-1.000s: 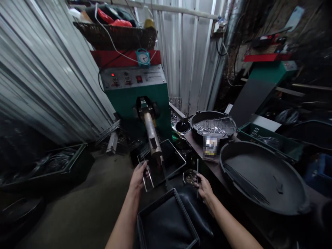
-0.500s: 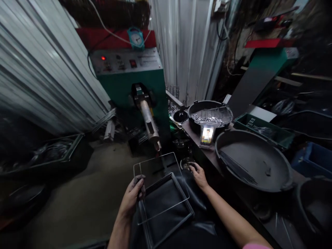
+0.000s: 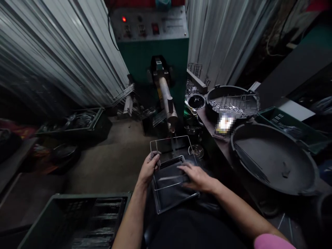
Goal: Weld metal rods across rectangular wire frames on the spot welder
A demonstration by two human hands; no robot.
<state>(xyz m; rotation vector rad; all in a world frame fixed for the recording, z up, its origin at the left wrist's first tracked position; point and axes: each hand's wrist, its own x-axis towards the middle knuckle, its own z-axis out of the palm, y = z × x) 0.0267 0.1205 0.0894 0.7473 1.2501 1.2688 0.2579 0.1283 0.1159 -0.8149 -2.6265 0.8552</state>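
My left hand (image 3: 152, 162) pinches a thin rectangular wire frame (image 3: 169, 138) by its left side. The frame is tilted, its far edge just below the tip of a metal machine arm (image 3: 168, 103). My right hand (image 3: 195, 176) is over the right part of the frame, its fingers smeared by motion. A thin pale streak, seemingly a short metal wire (image 3: 169, 178), extends left from those fingers. Below lie dark rectangular frames (image 3: 178, 203) on my lap. A small round dish (image 3: 198, 152) sits just beyond my right hand.
A green machine (image 3: 137, 52) with a lit red lamp stands ahead. To the right, a bench bears a large round pan (image 3: 275, 155), another pan (image 3: 228, 90) of wire pieces and a green basket (image 3: 275, 114). At lower left is a green crate (image 3: 55, 211) holding wire parts.
My right hand has moved from the round dish to over the wire frame, with a thin streak now at its fingers. My left hand still holds the frame. The view has tilted down and turned left.
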